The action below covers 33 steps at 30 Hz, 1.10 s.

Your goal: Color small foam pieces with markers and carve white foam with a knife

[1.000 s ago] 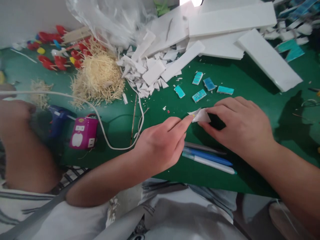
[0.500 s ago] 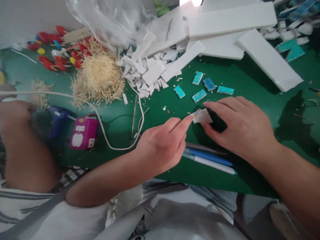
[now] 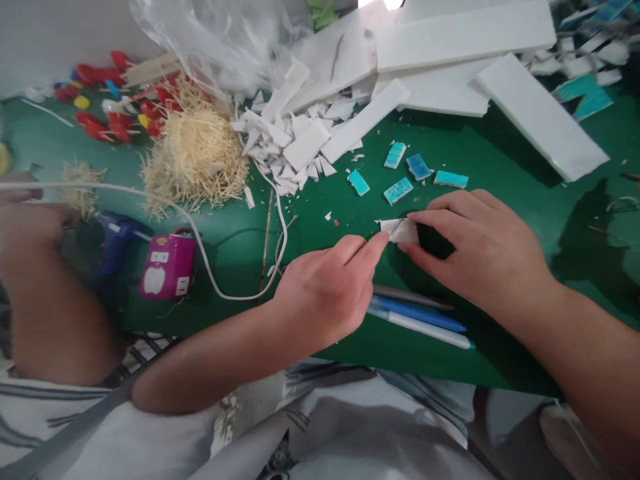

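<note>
My left hand (image 3: 327, 287) is closed around a slim tool with a bit of yellow (image 3: 389, 233) near its end; most of it is hidden in my fist. Its thin dark tip lies against a small white foam piece (image 3: 406, 231). My right hand (image 3: 483, 250) pinches that piece at its right side between thumb and fingers. Just beyond, several small foam pieces with blue-painted tops lie on the green table, one of them dotted (image 3: 399, 191). A grey pen (image 3: 413, 297), a blue pen (image 3: 425, 315) and a white pen (image 3: 430, 331) lie below my hands.
Foam scraps (image 3: 300, 143) and white foam boards (image 3: 465, 40) fill the back. A straw-like heap (image 3: 200, 153), red pieces on sticks (image 3: 120, 123), a blue glue gun (image 3: 117, 233), a purple power adapter (image 3: 167, 267) and a white cable (image 3: 240, 297) are left. Another person's arm (image 3: 45, 287) rests far left.
The white foam piece has turned and flattened between my hands, and the tool's tip now shows across its top. My right hand has shifted slightly left. The other person's hand has moved slightly right.
</note>
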Available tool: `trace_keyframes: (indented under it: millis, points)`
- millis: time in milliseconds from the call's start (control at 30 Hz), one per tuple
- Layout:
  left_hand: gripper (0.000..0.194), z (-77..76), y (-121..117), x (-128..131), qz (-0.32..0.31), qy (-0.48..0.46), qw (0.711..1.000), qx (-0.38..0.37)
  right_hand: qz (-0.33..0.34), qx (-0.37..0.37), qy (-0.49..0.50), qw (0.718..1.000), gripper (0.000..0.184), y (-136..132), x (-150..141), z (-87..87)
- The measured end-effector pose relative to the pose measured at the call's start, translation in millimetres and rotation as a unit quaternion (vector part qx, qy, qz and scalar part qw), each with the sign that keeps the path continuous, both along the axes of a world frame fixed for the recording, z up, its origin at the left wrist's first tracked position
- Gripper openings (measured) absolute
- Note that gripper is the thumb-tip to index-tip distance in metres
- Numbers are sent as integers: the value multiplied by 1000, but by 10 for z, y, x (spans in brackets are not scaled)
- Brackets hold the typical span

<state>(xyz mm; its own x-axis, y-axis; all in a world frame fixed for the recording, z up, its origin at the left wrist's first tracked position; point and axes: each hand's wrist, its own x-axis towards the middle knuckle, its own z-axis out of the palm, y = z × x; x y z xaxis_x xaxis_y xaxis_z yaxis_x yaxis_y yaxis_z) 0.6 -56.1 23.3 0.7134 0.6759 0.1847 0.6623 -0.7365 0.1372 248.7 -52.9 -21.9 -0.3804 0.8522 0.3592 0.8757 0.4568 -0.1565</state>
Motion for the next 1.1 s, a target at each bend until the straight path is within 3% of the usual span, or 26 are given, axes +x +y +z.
trace_keyframes:
  millis: [300,633,833,1100]
  points:
    - [48,90,21,38,9,58,998,2,-11,-38,34,999,18,7,16,6]
    - [60,281,51,189,12,178,984,-10,-18,-6,13,1000,15,7,-49,-20]
    - [55,320,3,116,0,180,984,13,-51,-11,9,999,17,-11,-113,-24]
    - [54,386,-63,2,-15,177,983,43,-46,-24,22,998,17,-16,-101,-7]
